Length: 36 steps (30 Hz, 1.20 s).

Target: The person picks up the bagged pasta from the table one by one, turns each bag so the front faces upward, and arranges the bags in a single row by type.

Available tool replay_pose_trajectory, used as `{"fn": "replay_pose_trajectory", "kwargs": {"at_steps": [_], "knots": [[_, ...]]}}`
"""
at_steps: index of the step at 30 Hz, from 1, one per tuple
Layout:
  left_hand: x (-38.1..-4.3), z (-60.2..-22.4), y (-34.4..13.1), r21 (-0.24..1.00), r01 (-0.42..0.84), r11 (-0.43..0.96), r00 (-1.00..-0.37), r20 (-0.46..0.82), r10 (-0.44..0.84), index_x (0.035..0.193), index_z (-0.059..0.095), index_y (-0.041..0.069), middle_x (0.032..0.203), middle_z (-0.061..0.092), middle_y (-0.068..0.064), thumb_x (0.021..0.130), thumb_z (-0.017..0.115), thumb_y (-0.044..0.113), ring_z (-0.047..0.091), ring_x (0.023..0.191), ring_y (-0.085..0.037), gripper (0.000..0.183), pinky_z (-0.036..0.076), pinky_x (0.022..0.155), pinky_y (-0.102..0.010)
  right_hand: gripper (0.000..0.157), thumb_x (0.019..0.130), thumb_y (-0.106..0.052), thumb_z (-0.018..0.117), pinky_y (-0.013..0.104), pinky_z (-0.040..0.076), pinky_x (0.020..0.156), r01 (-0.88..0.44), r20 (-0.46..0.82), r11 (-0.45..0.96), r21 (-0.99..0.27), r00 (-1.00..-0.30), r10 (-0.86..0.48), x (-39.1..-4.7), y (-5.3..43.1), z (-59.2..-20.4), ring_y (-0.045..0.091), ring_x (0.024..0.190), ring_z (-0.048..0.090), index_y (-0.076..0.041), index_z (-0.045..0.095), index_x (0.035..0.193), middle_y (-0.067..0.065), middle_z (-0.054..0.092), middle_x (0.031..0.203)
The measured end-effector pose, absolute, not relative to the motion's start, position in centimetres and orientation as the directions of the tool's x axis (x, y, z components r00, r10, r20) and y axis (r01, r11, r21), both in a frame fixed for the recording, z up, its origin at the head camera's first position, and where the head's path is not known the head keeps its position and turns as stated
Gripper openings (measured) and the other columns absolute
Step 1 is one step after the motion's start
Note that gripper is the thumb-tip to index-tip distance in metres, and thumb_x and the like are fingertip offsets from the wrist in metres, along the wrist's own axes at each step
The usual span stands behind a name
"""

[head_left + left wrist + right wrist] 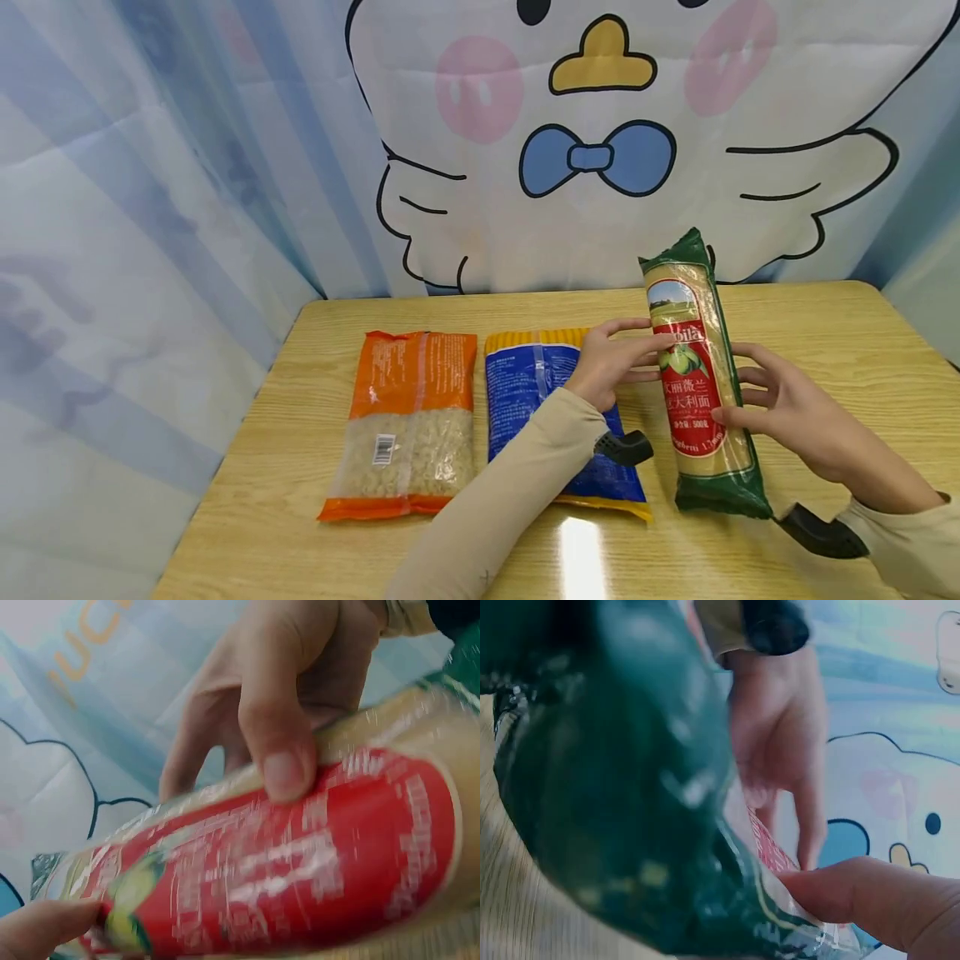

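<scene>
A long green-ended bag of spaghetti with a red label stands tilted above the right part of the table. My left hand grips its left side, thumb lying on the label. On the opposite edge, my right hand holds the bag with its thumb on the front and fingers behind. The left wrist view shows the label of the spaghetti bag between both hands, slightly blurred. Close up in the right wrist view is the bag's green end, with the right thumb against its edge.
An orange bag of pasta with a clear lower window lies on the left of the wooden table. Beside it lies a blue and yellow bag, partly covered by the left forearm. A curtain with a cartoon figure hangs behind.
</scene>
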<state>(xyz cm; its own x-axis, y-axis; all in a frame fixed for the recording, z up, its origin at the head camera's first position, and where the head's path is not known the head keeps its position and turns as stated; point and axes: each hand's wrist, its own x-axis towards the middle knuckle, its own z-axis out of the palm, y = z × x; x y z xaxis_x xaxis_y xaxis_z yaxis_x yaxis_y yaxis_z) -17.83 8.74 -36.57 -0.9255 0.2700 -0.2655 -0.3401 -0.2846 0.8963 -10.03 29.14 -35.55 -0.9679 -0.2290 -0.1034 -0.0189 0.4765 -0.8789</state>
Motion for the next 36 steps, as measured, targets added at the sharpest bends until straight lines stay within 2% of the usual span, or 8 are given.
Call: {"fn": "replay_pose_trajectory", "kwargs": {"at_steps": [4,8,14,16,21,23,29,36], "knots": [[-18.5,-36.9,7.6,0.897,-0.349,-0.271,-0.895,-0.234,0.381,0.116,0.069,0.012,0.100,0.075,-0.012,0.088,0.076,0.011,0.073,0.097,-0.035,0.029,0.058,0.086,-0.048,0.081,0.096,-0.007,0.063,0.031,0.059,0.077,0.021,-0.127,0.425,-0.905,-0.966,-0.224,-9.9,30.4,-35.7,-0.002,0.104,0.058,0.000,0.009,0.156,0.036,0.033,0.146],[-19.1,-37.3,7.1,0.903,-0.346,-0.254,-0.860,-0.198,0.470,0.125,0.066,0.011,0.105,0.075,-0.012,0.090,0.073,0.011,0.072,0.101,-0.033,0.036,0.055,0.094,-0.050,0.084,0.098,-0.009,0.062,0.028,0.058,0.078,0.052,-0.154,0.412,-0.910,-0.964,-0.217,-9.7,31.3,-35.8,-0.012,0.104,0.051,0.000,0.003,0.157,0.037,0.025,0.151],[-19.7,-37.6,7.3,0.889,-0.380,-0.254,-0.804,-0.182,0.566,0.133,0.060,0.016,0.113,0.072,-0.008,0.096,0.068,0.017,0.070,0.106,-0.032,0.038,0.056,0.093,-0.048,0.085,0.099,-0.011,0.061,0.030,0.058,0.079,0.068,-0.176,0.427,-0.902,-0.960,-0.219,-9.9,31.2,-35.4,0.009,0.114,0.056,-0.001,0.001,0.158,0.036,0.025,0.152],[-19.8,-37.5,7.4,0.879,-0.397,-0.265,-0.806,-0.196,0.558,0.134,0.058,0.015,0.114,0.072,-0.008,0.096,0.068,0.016,0.069,0.109,-0.034,0.039,0.056,0.092,-0.048,0.084,0.099,-0.011,0.061,0.029,0.058,0.079,0.061,-0.175,0.437,-0.897,-0.958,-0.225,-9.9,31.1,-35.3,0.026,0.120,0.055,0.000,0.001,0.157,0.037,0.024,0.152],[-19.6,-37.2,7.6,0.871,-0.413,-0.267,-0.830,-0.240,0.503,0.129,0.059,0.013,0.109,0.073,-0.009,0.092,0.072,0.014,0.070,0.106,-0.036,0.039,0.057,0.089,-0.050,0.080,0.099,-0.009,0.060,0.029,0.058,0.078,0.023,-0.149,0.459,-0.888,-0.959,-0.240,-9.6,31.3,-35.4,0.005,0.115,0.057,0.002,0.006,0.156,0.036,0.030,0.149],[-19.6,-37.2,7.6,0.867,-0.416,-0.273,-0.838,-0.250,0.485,0.128,0.059,0.014,0.108,0.073,-0.009,0.091,0.073,0.014,0.070,0.105,-0.036,0.039,0.057,0.088,-0.049,0.076,0.099,-0.010,0.060,0.031,0.058,0.076,0.015,-0.145,0.474,-0.880,-0.960,-0.240,-9.6,31.3,-35.4,-0.010,0.105,0.053,0.001,0.010,0.156,0.033,0.035,0.147],[-19.4,-37.1,7.9,0.850,-0.424,-0.313,-0.860,-0.271,0.432,0.123,0.062,0.015,0.103,0.072,-0.009,0.089,0.074,0.009,0.071,0.101,-0.034,0.036,0.058,0.084,-0.047,0.068,0.101,-0.017,0.060,0.039,0.059,0.070,0.055,-0.186,0.515,-0.855,-0.961,-0.205,-9.4,31.2,-35.4,0.002,0.096,0.062,0.000,0.019,0.152,0.012,0.054,0.128],[-19.0,-37.2,8.0,0.848,-0.424,-0.319,-0.872,-0.286,0.397,0.120,0.064,0.015,0.100,0.073,-0.010,0.087,0.075,0.006,0.073,0.095,-0.032,0.035,0.061,0.078,-0.044,0.064,0.101,-0.015,0.060,0.044,0.061,0.068,0.083,-0.205,0.464,-0.882,-0.954,-0.220,-9.2,31.5,-35.6,0.014,0.092,0.069,0.001,0.022,0.150,0.009,0.063,0.116]]}}
